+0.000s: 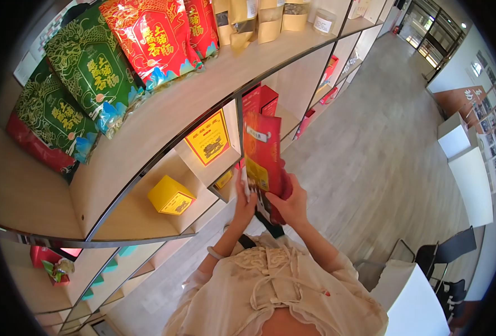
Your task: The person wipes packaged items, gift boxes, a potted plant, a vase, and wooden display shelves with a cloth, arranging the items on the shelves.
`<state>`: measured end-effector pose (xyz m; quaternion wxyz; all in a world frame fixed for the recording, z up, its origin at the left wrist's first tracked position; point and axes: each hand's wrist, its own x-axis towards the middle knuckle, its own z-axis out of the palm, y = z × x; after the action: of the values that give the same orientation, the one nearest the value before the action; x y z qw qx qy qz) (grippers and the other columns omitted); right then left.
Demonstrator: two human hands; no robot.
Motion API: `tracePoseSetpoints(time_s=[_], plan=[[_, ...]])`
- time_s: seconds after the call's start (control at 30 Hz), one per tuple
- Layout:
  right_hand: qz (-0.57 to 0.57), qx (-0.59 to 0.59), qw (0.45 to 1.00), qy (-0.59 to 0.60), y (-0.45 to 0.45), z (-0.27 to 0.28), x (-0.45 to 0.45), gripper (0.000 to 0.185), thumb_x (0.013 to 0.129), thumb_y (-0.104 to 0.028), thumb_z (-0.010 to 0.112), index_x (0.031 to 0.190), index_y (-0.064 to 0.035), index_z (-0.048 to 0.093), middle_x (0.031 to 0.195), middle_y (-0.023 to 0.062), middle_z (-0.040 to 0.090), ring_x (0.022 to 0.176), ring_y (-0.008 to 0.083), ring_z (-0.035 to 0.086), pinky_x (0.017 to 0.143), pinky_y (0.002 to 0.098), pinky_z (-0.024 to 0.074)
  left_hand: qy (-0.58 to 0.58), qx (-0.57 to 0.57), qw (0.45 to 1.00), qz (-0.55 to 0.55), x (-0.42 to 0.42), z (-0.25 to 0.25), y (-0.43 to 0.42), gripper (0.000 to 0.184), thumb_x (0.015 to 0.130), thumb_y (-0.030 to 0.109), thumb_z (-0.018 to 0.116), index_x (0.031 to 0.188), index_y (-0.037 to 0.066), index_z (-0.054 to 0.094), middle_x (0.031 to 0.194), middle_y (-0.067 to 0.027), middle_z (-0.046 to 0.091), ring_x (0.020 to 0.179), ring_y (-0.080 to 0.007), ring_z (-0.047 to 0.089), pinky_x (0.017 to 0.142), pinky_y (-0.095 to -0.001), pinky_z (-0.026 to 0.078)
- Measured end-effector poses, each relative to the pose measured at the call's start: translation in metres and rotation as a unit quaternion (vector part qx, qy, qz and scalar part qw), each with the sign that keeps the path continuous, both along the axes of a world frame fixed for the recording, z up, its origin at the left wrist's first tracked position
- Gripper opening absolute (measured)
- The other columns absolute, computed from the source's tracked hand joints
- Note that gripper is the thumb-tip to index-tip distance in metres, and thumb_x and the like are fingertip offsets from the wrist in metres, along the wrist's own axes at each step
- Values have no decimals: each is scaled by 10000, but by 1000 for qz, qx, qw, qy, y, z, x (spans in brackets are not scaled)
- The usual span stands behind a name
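Observation:
A red printed package (264, 140) with a white label near its top and a yellow patch lower down is held up in front of my body. My right hand (290, 203) grips its lower right side, thumb across the front. Along the lower left side, my left hand (244, 200) is closed against the package, with some fingers hidden behind it. Just beyond it, red boxes (260, 99) stand in a shelf compartment. To the left of my hands, a yellow box (171, 196) and an upright yellow framed card (208, 137) occupy another compartment.
The curved shelf unit (220, 84) fills my left side, its dark edge close to my hands. Green bags (91, 70), red bags (147, 42) and brown pouches (270, 19) stand on top. At right are a white table (413, 302) and black chairs (446, 252).

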<state>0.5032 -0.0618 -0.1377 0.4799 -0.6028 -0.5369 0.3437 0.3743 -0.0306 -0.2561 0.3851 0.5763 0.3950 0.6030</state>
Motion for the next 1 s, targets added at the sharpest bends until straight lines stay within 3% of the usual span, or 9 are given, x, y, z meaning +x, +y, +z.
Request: tracePoseSetpoints(time_s=[0.03, 0.1, 0.27, 0.33, 0.5, 0.57, 0.6, 0.8, 1.0], plan=[[-31, 43, 998, -40, -1, 3, -8, 531, 656, -120, 767, 1116, 6, 531, 899, 136, 637, 833, 260, 625, 793, 321, 490, 1, -2, 1000, -2, -1, -4, -3, 620, 916, 144, 524, 1430, 16, 204, 1354, -107, 429, 1246, -232, 414, 1043, -350, 326], [2, 71, 991, -113, -7, -8, -22, 519, 672, -143, 762, 1124, -22, 539, 958, 177, 596, 854, 345, 580, 786, 375, 480, -209, -281, 916, -197, -7, -14, -7, 559, 952, 249, 466, 1417, 21, 255, 1392, -120, 407, 1277, -260, 402, 1074, -374, 309], [202, 261, 900, -284, -37, -33, -16, 483, 653, -154, 724, 1111, -97, 580, 1214, 201, 479, 944, 372, 496, 807, 413, 469, -306, -176, 898, -263, -36, -77, 13, 526, 972, 363, 394, 1398, 61, 326, 1406, -134, 405, 1276, -282, 414, 1085, -415, 322], [231, 290, 871, -322, -50, -59, 6, 419, 637, -146, 673, 1053, -139, 626, 1221, 163, 505, 961, 340, 503, 819, 389, 476, -642, -278, 625, -346, -42, -31, 2, 519, 969, 407, 372, 1378, 87, 373, 1399, -134, 421, 1257, -303, 436, 1080, -446, 339], [214, 273, 871, -348, -47, -50, 16, 413, 664, -131, 629, 1076, -159, 632, 1255, 148, 495, 1047, 351, 479, 827, 425, 452, -602, -261, 659, -368, -32, -12, -2, 531, 972, 425, 341, 1390, 98, 358, 1411, -105, 416, 1272, -294, 420, 1090, -435, 324], [161, 266, 870, -381, -16, -26, 5, 463, 614, -81, 664, 1072, -144, 641, 1257, 151, 489, 1121, 368, 429, 888, 495, 375, -283, -236, 874, -316, -26, -14, -15, 521, 977, 407, 342, 1399, 102, 341, 1411, -107, 410, 1274, -271, 416, 1089, -417, 324], [144, 263, 869, -393, 1, -12, 1, 485, 626, -78, 654, 1105, -144, 625, 1270, 145, 480, 1149, 363, 416, 893, 498, 357, -237, -222, 901, -288, -16, -19, -25, 510, 987, 379, 332, 1405, 86, 324, 1409, -114, 406, 1266, -254, 419, 1088, -405, 323], [109, 238, 920, -292, 81, 11, 6, 547, 662, -33, 597, 1202, -100, 546, 1322, 160, 432, 1205, 368, 396, 940, 539, 329, -150, -270, 898, -314, 18, -63, -23, 477, 989, 312, 363, 1395, 64, 334, 1389, -123, 424, 1256, -250, 427, 1083, -403, 331], [266, 289, 865, -312, -31, -43, 5, 423, 694, -77, 579, 1117, -98, 585, 1293, 176, 454, 1195, 389, 404, 939, 544, 362, -256, -275, 870, -321, 0, -54, -21, 478, 989, 320, 356, 1392, 65, 340, 1387, -121, 427, 1256, -253, 429, 1081, -406, 334]])
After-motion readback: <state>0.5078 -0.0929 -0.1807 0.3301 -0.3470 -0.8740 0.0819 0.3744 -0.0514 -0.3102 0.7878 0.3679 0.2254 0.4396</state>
